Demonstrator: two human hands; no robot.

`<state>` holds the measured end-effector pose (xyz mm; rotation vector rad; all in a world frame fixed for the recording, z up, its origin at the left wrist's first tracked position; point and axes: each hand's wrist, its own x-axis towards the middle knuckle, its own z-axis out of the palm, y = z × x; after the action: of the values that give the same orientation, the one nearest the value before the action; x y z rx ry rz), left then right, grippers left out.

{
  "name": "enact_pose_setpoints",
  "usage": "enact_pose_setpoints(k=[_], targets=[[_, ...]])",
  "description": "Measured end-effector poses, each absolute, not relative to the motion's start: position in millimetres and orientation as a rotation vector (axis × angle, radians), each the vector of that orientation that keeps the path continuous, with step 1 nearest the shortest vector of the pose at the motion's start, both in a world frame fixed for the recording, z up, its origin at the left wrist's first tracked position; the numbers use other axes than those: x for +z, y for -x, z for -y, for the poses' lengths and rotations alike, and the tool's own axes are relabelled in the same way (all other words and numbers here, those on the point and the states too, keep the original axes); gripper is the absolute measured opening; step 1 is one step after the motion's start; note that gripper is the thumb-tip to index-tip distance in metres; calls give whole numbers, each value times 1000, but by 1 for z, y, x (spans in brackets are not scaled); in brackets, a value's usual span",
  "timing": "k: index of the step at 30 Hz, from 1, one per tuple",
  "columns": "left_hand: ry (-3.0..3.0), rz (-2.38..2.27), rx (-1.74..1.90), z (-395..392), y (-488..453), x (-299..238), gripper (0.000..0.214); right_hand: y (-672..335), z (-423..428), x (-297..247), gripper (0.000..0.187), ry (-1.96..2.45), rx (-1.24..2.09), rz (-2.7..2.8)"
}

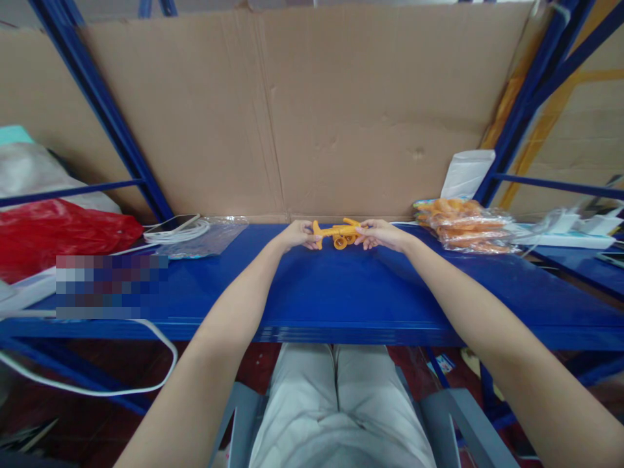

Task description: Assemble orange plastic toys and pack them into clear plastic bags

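Note:
A small orange plastic toy with wheels [338, 234] rests at the far side of the blue shelf [341, 292], close to the cardboard backing. My left hand [298, 234] grips its left end with the fingers closed. My right hand [379, 234] pinches its right end, fingers curled round it. Both arms reach straight forward over the shelf.
A clear bag of orange plastic parts [463, 225] lies to the right, with a white packet [467, 172] behind it. A phone [171, 224], white cable [178, 233] and clear bag [209, 235] lie left. A red plastic bag [53, 234] sits far left. Blue uprights frame both sides.

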<state>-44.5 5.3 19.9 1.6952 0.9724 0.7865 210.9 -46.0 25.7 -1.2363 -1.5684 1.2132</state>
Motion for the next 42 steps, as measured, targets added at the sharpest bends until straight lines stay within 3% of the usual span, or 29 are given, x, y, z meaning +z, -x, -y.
enact_pose_setpoints(k=[4, 11, 18, 25, 33, 42], targets=[[-1702, -990, 784, -3, 43, 21, 30, -211, 45, 23, 15, 1228, 1189, 1601], [-1716, -970, 779, -2, 42, 21, 31, -208, 45, 23, 46, 1298, 1110, 1610], [-1727, -1014, 762, -1, 41, 21, 30, -202, 47, 24, 56, 1453, 1065, 1557], [-1735, -999, 745, -5, 43, 19, 31, -203, 45, 23, 53, 1332, 1164, 1571], [-1718, -1002, 763, -5, 44, 19, 33, -211, 42, 23, 25, 1232, 1346, 1609], [-1731, -1013, 760, -2, 42, 21, 31, -203, 43, 22, 61, 1450, 1111, 1598]])
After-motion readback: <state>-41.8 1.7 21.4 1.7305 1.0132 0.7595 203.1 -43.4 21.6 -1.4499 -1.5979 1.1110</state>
